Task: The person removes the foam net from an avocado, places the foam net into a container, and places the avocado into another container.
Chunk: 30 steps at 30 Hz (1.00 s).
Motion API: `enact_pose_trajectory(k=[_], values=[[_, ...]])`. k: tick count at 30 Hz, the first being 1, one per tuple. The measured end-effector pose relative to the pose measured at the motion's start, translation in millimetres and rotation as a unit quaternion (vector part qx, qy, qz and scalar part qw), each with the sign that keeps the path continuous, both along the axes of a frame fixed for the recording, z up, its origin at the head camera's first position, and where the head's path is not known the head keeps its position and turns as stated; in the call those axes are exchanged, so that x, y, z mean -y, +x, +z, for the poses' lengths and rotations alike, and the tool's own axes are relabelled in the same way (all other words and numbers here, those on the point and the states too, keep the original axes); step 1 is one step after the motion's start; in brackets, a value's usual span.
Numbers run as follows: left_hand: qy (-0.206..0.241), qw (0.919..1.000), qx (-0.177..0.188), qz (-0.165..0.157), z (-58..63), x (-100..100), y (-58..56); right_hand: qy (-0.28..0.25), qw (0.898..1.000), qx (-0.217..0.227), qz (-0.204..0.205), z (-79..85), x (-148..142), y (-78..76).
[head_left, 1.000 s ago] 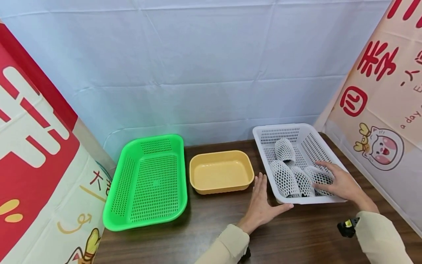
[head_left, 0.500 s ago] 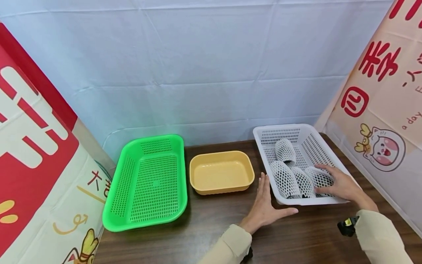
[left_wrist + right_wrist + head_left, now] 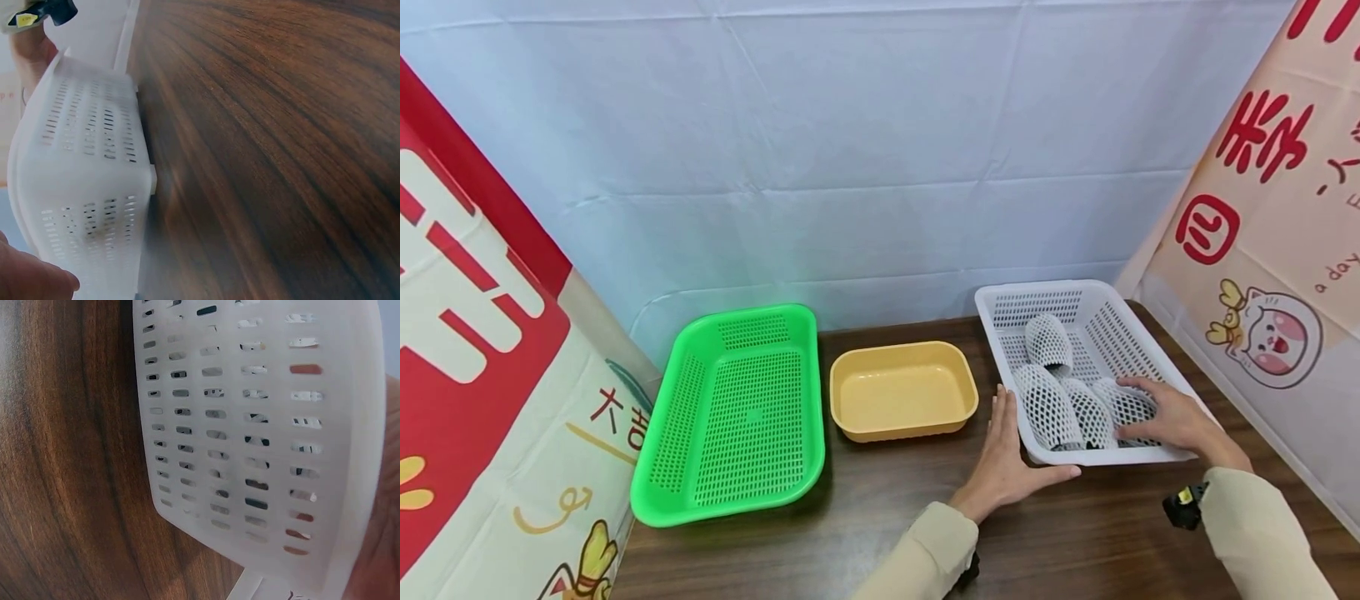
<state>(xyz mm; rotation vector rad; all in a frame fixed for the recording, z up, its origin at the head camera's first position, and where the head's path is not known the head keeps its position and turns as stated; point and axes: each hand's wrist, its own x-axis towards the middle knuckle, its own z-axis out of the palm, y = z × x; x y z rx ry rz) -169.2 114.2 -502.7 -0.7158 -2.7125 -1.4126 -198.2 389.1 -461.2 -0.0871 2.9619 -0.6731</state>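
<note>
At the right of the head view, a white plastic basket (image 3: 1093, 457) holds several items in white foam netting, dark where they show through the mesh. My right hand (image 3: 1180, 421) reaches over the basket's right side. Its fingers and thumb curve around the rightmost netted item (image 3: 1131, 404). Beside the basket's front left corner is my left hand (image 3: 1003, 471), fingers straight and thumb spread along the front. A netted item (image 3: 1048, 408) lies against the left wall, another (image 3: 1090, 414) beside it, a third (image 3: 1048, 340) behind. The right wrist view shows mostly the basket's slotted wall (image 3: 231, 425).
Left of the white basket, a shallow yellow tray (image 3: 904, 396) rests on the dark wooden table (image 3: 865, 500). Farther left stands a green slotted basket (image 3: 752, 417). A pale cloth (image 3: 850, 167) hangs behind, with printed panels at both sides.
My left hand has shifted slightly right, closer to the basket's corner. The right hand's fingers have moved slightly on the rightmost netted item, which stays in the basket.
</note>
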Motion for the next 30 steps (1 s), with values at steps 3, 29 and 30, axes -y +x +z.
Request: enact_pose_trajectory(k=[3,29,30], values=[[-0.001,1.0,-0.001,0.001,-2.8,-2.9,-1.2,0.003,1.0,0.011,-0.002,-2.3,-0.1,0.4],[0.013,0.9996,0.009,0.024,-9.3,-9.2,-12.9,0.035,0.999,0.025,-0.034,-12.7,4.7,-10.5],[0.014,0.9996,0.009,0.024,-9.0,-9.6,-12.6,0.038,0.998,0.026,-0.038,-12.9,4.4,-10.3]])
